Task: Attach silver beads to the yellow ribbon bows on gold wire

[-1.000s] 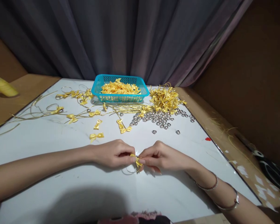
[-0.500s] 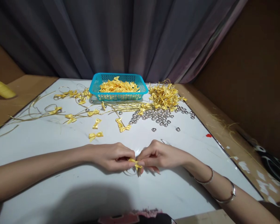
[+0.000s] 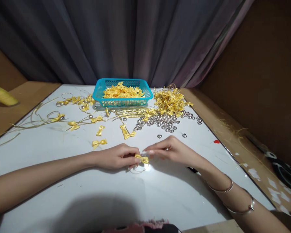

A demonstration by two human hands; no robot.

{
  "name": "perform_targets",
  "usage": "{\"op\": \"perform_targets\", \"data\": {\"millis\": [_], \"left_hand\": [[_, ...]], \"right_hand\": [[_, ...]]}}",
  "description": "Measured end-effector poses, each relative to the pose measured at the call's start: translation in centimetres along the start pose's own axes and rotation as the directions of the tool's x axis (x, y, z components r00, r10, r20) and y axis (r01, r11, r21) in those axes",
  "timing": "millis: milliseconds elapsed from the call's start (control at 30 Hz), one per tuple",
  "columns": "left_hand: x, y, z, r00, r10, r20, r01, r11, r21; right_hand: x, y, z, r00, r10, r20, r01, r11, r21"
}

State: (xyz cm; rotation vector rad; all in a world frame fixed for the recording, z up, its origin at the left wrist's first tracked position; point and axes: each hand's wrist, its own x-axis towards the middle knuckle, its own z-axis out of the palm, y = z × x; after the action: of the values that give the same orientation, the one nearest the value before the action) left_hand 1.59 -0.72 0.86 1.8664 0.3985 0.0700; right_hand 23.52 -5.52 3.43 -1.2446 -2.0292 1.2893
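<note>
Between thumb and fingers, my left hand [image 3: 120, 157] pinches a small yellow ribbon bow [image 3: 143, 159]. A thin cord loop [image 3: 137, 171] hangs below the bow, over the white board. My right hand [image 3: 168, 150] is just right of the bow and slightly above it, thumb and fingertips pressed together. What those fingertips hold, if anything, is too small to make out. Beyond my left hand, loose yellow bows [image 3: 99, 142] lie on the board. Several silver beads [image 3: 160, 121] are heaped beyond my right hand, with a couple lying apart.
A blue basket [image 3: 126, 103] of yellow bows stands at the back. Right of it is a pile of corded bows [image 3: 171, 100]; gold cords [image 3: 128, 112] lie in front. Black-handled scissors [image 3: 281, 171] rest at the right. A yellow roll [image 3: 3, 95] is at far left.
My right hand has drawn off the bow, up and to the right. The bow stays in my left hand and now shows more fully.
</note>
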Motion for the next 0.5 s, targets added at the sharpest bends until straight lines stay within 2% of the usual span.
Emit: {"op": "perform_targets", "data": {"millis": [67, 133, 167, 233, 267, 300, 367, 500], "left_hand": [[0.1, 0.0, -0.1, 0.998, -0.053, -0.034, 0.050, 0.995, -0.084], [0.2, 0.1, -0.1, 0.993, -0.097, -0.067, 0.086, 0.984, -0.156], [0.2, 0.1, -0.1, 0.990, -0.116, -0.083, 0.099, 0.978, -0.183], [0.2, 0.2, -0.1, 0.984, -0.143, -0.101, 0.119, 0.969, -0.219], [0.2, 0.3, -0.1, 0.984, -0.149, -0.101, 0.123, 0.967, -0.224], [0.1, 0.3, -0.2, 0.984, -0.149, -0.097, 0.124, 0.967, -0.225], [0.0, 0.4, -0.2, 0.988, -0.131, -0.081, 0.112, 0.970, -0.214], [-0.3, 0.2, -0.4, 0.997, -0.073, -0.029, 0.066, 0.980, -0.187]], "right_hand": [[-0.5, -0.3, -0.9, 0.970, 0.040, -0.239, -0.037, 0.999, 0.017], [-1.2, -0.8, -2.1, 0.891, 0.057, -0.451, -0.014, 0.995, 0.096], [-1.7, -1.3, -2.7, 0.833, 0.038, -0.552, 0.039, 0.991, 0.126], [-2.7, -2.4, -4.1, 0.686, -0.012, -0.727, 0.164, 0.977, 0.138], [-3.2, -3.2, -4.7, 0.620, -0.032, -0.784, 0.204, 0.972, 0.121], [-3.6, -4.0, -5.3, 0.579, -0.039, -0.815, 0.214, 0.971, 0.106], [-4.2, -5.5, -6.5, 0.565, -0.088, -0.821, 0.224, 0.973, 0.050], [-3.6, -7.9, -8.7, 0.593, -0.217, -0.775, 0.250, 0.965, -0.078]]}}
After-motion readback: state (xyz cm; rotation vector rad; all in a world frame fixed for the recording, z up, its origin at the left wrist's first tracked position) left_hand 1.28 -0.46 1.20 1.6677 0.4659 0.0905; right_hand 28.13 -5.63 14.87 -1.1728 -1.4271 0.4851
